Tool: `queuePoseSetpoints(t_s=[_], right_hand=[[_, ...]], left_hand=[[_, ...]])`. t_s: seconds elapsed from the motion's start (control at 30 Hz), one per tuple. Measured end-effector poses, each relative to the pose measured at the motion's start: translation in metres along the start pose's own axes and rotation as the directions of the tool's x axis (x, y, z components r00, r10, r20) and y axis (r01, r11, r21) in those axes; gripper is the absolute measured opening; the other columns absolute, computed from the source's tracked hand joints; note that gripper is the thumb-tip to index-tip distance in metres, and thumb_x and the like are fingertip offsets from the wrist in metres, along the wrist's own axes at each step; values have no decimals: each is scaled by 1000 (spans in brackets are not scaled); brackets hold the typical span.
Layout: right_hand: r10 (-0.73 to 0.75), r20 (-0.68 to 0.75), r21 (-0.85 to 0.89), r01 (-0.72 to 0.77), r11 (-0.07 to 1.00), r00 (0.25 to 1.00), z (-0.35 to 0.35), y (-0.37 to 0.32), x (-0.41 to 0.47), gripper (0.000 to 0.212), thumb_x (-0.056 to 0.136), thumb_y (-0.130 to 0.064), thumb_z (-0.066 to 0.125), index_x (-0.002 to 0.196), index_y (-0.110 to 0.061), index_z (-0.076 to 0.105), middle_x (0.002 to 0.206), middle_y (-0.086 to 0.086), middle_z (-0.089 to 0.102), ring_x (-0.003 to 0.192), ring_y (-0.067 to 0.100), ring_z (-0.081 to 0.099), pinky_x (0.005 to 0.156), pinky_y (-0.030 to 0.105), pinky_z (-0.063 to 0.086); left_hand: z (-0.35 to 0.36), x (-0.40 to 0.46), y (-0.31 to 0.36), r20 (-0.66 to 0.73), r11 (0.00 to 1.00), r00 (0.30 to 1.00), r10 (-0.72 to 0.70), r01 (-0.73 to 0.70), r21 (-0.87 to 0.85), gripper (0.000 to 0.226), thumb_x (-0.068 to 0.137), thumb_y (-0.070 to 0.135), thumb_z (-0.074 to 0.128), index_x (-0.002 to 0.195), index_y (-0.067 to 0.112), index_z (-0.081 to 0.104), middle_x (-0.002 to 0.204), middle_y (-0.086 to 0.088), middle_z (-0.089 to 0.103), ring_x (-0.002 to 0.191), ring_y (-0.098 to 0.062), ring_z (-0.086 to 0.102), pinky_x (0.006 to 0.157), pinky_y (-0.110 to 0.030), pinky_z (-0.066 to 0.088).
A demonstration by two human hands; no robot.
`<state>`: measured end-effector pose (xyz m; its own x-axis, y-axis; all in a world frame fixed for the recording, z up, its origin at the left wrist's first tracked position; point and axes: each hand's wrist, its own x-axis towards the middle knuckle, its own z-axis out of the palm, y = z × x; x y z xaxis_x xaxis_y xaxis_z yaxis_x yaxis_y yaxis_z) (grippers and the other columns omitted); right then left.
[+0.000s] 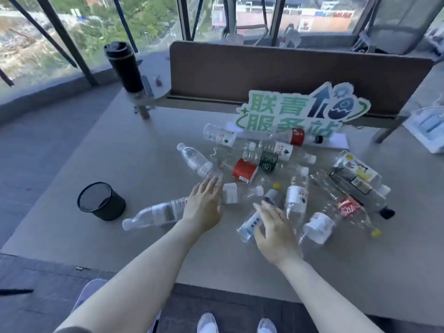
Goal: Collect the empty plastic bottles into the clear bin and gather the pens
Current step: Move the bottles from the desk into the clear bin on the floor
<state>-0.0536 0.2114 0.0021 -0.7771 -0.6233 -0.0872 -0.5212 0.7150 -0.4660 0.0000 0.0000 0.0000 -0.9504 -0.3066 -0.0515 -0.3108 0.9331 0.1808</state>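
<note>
Several empty clear plastic bottles lie scattered on the grey table, among them a red-labelled bottle, a cola bottle and a long clear bottle at the near left. My left hand hovers open, palm down, over the long bottle's base and a small white-labelled bottle. My right hand is open with fingers spread above a slim blue-and-white bottle. Neither hand holds anything. No clear bin or pens are visible.
A black mesh cup stands at the left of the table. A green-and-white sign leans against a brown divider. A black tumbler stands at the far left corner. A white box sits at the right edge.
</note>
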Motion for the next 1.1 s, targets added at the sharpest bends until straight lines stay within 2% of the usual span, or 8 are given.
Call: queuePoseSetpoints(t_s=[0.13, 0.33, 0.47, 0.63, 0.73, 0.9, 1.0, 1.1], right_hand=[[75, 34, -33, -74, 997, 997, 10, 4, 2, 54, 96, -20, 46, 149, -21, 38, 156, -3, 33, 143, 19, 26, 116, 30, 18], [335, 8, 104, -334, 937, 942, 12, 7, 6, 53, 94, -29, 51, 146, -25, 38, 142, -2, 45, 130, 23, 43, 98, 40, 41], [496, 23, 184, -491, 851, 868, 8, 3, 16, 59, 94, -39, 51, 147, -24, 31, 141, 5, 46, 125, 29, 49, 94, 44, 45], [619, 103, 194, -626, 755, 778, 14, -6, 40, 95, 85, -64, 52, 155, -21, 4, 152, 17, 37, 135, 37, 41, 99, 50, 41], [638, 73, 139, -642, 754, 766, 24, -10, 50, 105, 78, -69, 55, 154, -23, -1, 146, 19, 43, 127, 40, 47, 95, 48, 44], [600, 84, 40, -605, 796, 795, 28, -16, 45, 102, 81, -51, 60, 154, -27, -5, 143, 14, 47, 120, 38, 53, 90, 43, 45], [517, 102, 193, -527, 828, 850, 21, -27, 28, 98, 81, -43, 60, 154, -32, -4, 140, 15, 47, 113, 37, 56, 89, 43, 49], [352, 127, 329, -374, 867, 928, 6, -49, 14, 91, 85, -34, 59, 154, -30, -1, 152, 10, 35, 126, 34, 49, 91, 41, 41]], left_hand=[[14, 36, 5, 140, 993, 989, 50, -64, 96, 83, 83, 35, 62, 151, 16, 19, 155, -7, 30, 142, -28, 26, 116, -38, 21], [31, 47, 16, 217, 995, 975, 56, -73, 70, 67, 79, 30, 63, 140, 18, 36, 133, -10, 47, 127, -29, 43, 102, -37, 35], [2, 34, 30, 110, 986, 992, -54, 71, -151, 60, 73, 32, 56, 128, 14, 41, 117, -9, 49, 109, -31, 52, 74, -36, 45], [-29, 11, 26, 62, 905, 960, -273, 278, -320, 66, 72, 40, 59, 130, 17, 38, 119, -6, 49, 107, -31, 54, 71, -37, 44], [-32, -10, 12, 67, 848, 920, -386, 382, -367, 62, 75, 40, 59, 130, 19, 39, 116, -4, 49, 108, -29, 53, 78, -38, 46], [-29, -45, -10, 79, 775, 851, -519, 508, -376, 60, 78, 38, 59, 131, 18, 40, 118, -3, 49, 106, -28, 53, 74, -34, 40], [-32, -66, -14, 64, 719, 812, -580, 547, -429, 59, 78, 38, 60, 130, 17, 41, 118, -3, 49, 108, -29, 53, 75, -35, 40], [-44, -91, -12, 48, 651, 766, -641, 576, -494, 56, 79, 43, 61, 126, 17, 44, 119, -3, 51, 107, -29, 55, 76, -38, 44]])
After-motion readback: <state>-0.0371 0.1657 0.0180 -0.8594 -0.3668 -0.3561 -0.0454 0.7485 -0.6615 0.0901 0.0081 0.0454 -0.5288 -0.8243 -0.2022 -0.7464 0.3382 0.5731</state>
